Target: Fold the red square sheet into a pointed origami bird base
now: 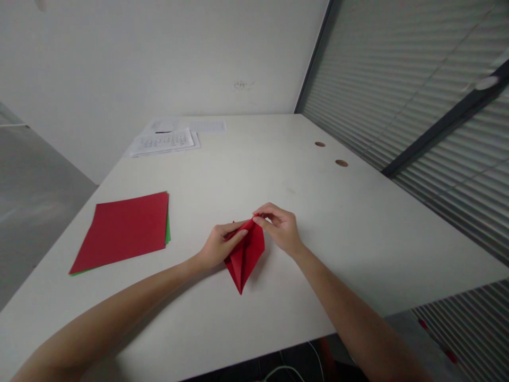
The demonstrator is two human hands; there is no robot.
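Note:
A folded piece of red paper [247, 253], creased into pointed flaps, is held just above the white table. My left hand [220, 243] grips its left side, with the thumb lying over the front and the other fingers behind. At the upper tip, my right hand [278, 225] pinches a small fold between thumb and fingertips. One sharp point of the paper aims down toward the table's front edge. The underside of the folded paper and some of my left fingers are hidden.
A stack of red sheets [127, 228] with green sheets [168, 228] beneath lies at left. Printed papers [167, 140] rest at the back left of the table [246, 170]. Two round holes [341, 163] are near the right edge, beside window blinds [421, 69]. Cables hang below the front edge.

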